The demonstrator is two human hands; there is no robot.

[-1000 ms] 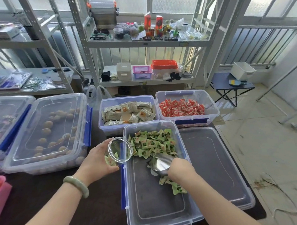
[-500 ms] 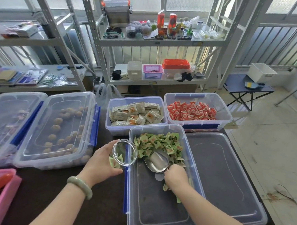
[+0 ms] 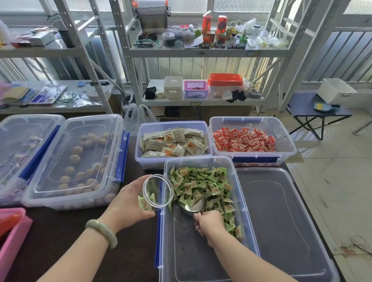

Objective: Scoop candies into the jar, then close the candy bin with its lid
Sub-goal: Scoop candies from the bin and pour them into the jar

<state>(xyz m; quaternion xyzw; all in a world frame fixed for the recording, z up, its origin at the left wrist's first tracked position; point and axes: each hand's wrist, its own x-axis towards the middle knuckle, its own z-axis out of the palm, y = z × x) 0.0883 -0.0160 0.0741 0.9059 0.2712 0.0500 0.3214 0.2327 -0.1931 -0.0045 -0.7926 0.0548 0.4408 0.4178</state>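
My left hand (image 3: 128, 203) grips a clear jar (image 3: 156, 192), tilted with its mouth toward the open candy bin (image 3: 206, 256); a few green candies lie inside the jar. My right hand (image 3: 210, 224) holds the handle of a metal scoop (image 3: 193, 201) inside the bin. The scoop's bowl is pushed into the pile of green candies (image 3: 203, 182) at the bin's far end and holds several of them. The bin's clear lid (image 3: 278, 222) lies flat on the table just right of the bin.
Behind the bin stand open bins of beige packets (image 3: 172, 141) and red candies (image 3: 244, 138). Two lidded bins (image 3: 76, 161) sit at the left, a pink tray (image 3: 9, 235) at the near left. Metal shelving (image 3: 199, 54) rises behind; the table's edge and tiled floor are at the right.
My right hand pushed the scoop forward from the bin's bare middle into the candy pile, and candies now lie in its bowl. The jar stayed beside the bin's left rim.
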